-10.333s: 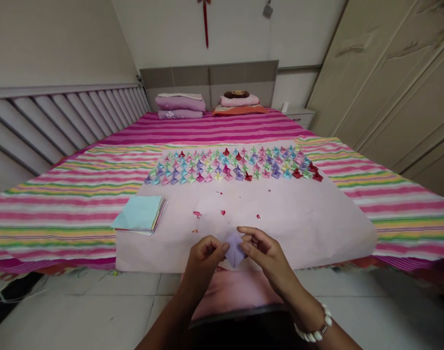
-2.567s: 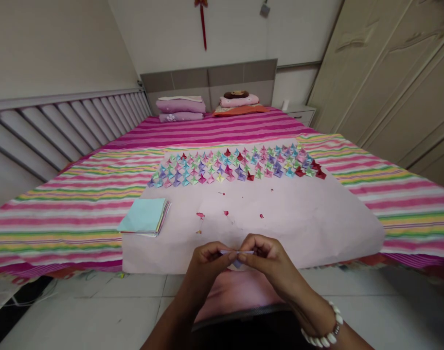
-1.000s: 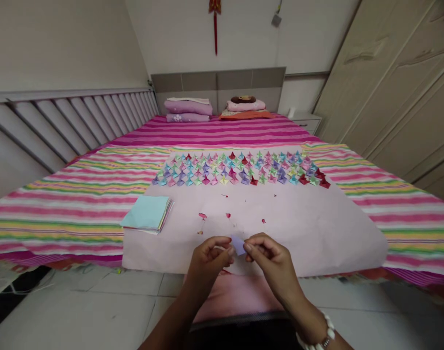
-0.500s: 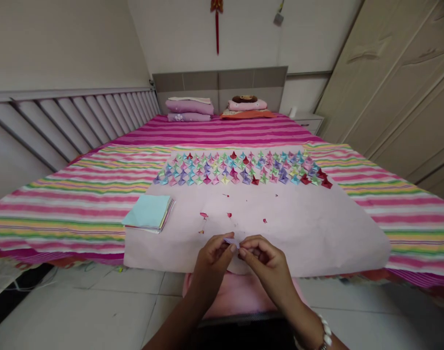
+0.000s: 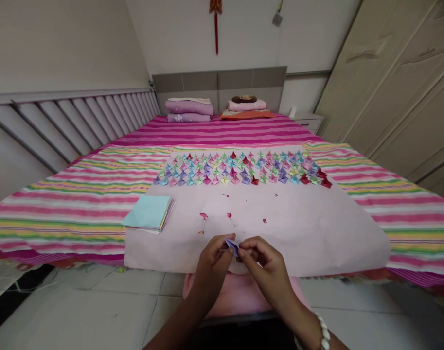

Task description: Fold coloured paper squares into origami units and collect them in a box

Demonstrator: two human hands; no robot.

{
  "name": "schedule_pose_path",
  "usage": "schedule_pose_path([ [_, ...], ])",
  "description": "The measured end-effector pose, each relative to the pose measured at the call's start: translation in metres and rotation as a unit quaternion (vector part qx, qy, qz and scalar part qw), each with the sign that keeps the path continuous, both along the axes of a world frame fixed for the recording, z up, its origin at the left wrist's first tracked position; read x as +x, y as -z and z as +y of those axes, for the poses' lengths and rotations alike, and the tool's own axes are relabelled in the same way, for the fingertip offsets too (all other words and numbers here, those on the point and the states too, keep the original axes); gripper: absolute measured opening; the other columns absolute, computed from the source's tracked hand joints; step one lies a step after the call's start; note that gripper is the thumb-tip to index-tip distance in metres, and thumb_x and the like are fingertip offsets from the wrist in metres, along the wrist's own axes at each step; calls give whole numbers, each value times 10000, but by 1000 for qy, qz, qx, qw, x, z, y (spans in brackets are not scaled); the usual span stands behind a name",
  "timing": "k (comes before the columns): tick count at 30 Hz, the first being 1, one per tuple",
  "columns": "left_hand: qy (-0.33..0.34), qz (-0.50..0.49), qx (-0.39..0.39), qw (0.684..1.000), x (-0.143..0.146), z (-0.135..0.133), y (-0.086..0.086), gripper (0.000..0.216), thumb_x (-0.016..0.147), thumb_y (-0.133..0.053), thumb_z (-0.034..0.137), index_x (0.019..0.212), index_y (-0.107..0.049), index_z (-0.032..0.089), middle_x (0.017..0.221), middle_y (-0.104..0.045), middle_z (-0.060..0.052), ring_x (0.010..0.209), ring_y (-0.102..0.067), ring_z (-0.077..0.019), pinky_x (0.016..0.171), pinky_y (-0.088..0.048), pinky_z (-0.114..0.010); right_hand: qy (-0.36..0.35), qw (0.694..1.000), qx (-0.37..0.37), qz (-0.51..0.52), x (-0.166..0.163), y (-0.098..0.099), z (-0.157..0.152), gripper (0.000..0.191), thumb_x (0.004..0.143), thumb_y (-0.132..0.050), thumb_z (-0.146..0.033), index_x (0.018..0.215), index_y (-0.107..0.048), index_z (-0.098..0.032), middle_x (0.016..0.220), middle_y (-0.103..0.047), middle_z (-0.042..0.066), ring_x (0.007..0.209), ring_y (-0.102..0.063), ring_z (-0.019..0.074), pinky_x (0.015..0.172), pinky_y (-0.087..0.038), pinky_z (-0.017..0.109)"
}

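Note:
A small folded purple paper (image 5: pixel 232 247) is pinched between my two hands, over the near edge of a large pale pink sheet (image 5: pixel 312 228). My left hand (image 5: pixel 215 253) grips its left side with thumb and fingers. On the other side, my right hand (image 5: pixel 262 256) holds the right end between thumb and forefinger. Beyond the hands, rows of small folded paper pieces (image 5: pixel 232 173) in many colours stand on the sheet. A stack of square paper (image 5: pixel 148 212), light blue on top, lies to the left.
Small red marks or scraps (image 5: pixel 204 215) dot the pink sheet. Striped bedding (image 5: pixel 61 209) spreads on both sides, with folded purple bedding (image 5: pixel 189 107) and a pink pile (image 5: pixel 247 105) by the headboard. A pink cushion-like thing (image 5: pixel 239 296) lies below my hands.
The purple paper has tilted and spread, showing more of its folded faces. Both hands stay at nearly the same spot.

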State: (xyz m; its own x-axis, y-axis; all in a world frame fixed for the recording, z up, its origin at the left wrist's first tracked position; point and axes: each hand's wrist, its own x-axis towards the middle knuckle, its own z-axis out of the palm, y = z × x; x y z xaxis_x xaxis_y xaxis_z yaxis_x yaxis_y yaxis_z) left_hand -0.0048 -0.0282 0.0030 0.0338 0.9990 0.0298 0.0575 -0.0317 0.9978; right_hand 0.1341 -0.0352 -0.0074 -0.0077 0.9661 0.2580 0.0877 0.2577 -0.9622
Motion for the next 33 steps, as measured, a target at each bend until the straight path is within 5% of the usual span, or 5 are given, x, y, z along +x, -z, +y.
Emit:
schedule_pose_path([
  [9, -41, 157, 71, 984, 7, -4, 5, 344, 768, -542, 200, 1100, -632, 189, 964, -711, -64, 826, -656, -192, 762, -531, -351, 2, 983, 97, -157, -4, 5, -3, 257, 837, -486, -108, 1052, -595, -194, 885, -644, 60, 747, -626, 168, 652, -520, 275],
  [17, -70, 219, 130, 965, 9, -8, 8, 276, 798, -570, 196, 1072, -587, 218, 997, -722, -68, 904, -672, -219, 817, -522, -380, 61, 988, 56, -131, -3, -3, -2, 166, 800, -528, -128, 874, -660, -198, 785, -678, 49, 649, -616, 168, 596, -487, 269],
  [23, 74, 227, 253, 938, 0, -4, 10, 313, 824, -429, 51, 945, -664, 220, 1162, -655, -78, 1118, -592, -194, 965, -467, -338, 58, 994, -4, -98, 1, -4, 0, 127, 753, -538, -140, 789, -649, -191, 609, -587, -6, 522, -536, 132, 486, -425, 235],
  [28, 111, 243, 259, 928, -5, -2, 11, 457, 756, -519, 36, 1163, -614, 221, 1240, -620, -87, 1162, -568, -207, 1015, -446, -346, 31, 997, -70, -22, 4, -4, 2, 131, 721, -521, -149, 770, -637, -185, 552, -533, -39, 471, -513, 113, 458, -416, 224],
  [33, 78, 246, 242, 935, -8, 0, 12, 312, 741, -645, 134, 1041, -674, 215, 1145, -680, -101, 1080, -627, -235, 929, -511, -351, -12, 990, -126, 70, 4, -9, 4, 97, 732, -586, -267, 741, -618, -175, 529, -524, -48, 429, -479, 95, 422, -406, 212],
])
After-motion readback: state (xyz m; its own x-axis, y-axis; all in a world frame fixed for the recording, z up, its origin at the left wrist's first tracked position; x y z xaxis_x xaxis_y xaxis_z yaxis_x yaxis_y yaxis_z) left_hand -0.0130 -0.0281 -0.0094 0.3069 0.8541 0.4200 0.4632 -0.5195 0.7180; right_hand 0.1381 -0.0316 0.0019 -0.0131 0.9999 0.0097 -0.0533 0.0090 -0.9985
